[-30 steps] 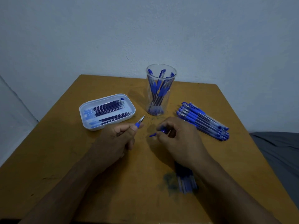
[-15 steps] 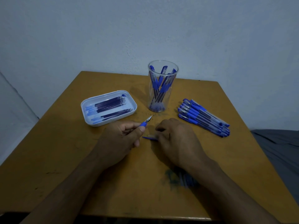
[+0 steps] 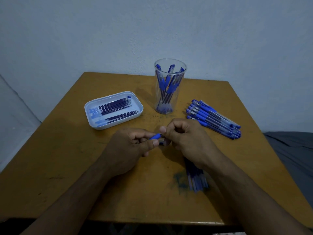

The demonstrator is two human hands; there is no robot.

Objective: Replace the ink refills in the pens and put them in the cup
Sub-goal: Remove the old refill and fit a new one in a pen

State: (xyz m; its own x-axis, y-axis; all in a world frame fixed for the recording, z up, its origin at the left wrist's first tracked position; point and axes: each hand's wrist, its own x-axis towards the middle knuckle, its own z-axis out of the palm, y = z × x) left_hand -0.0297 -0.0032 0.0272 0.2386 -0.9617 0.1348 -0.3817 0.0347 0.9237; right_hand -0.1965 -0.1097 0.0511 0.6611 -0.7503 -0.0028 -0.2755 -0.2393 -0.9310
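Compared with half a second earlier, the left hand (image 3: 128,148) and right hand (image 3: 188,141) have closed the gap between them and now meet in front of the clear plastic cup (image 3: 169,85); the silver pen tip seen before in the left hand is now hidden. Both hands pinch the blue rubber-gripped pen section (image 3: 155,136) between curled fingers. The cup stands upright, holding several blue pens. Left of the cup lies the white rounded tray of dark ink refills (image 3: 113,112); right of it, the pile of blue capped pens (image 3: 214,119). Nearer than the cup, under the right wrist, lies a blurred bundle of blue pen parts (image 3: 196,178). The worn brown wooden table (image 3: 67,167) abuts a pale blue-grey wall (image 3: 152,28).
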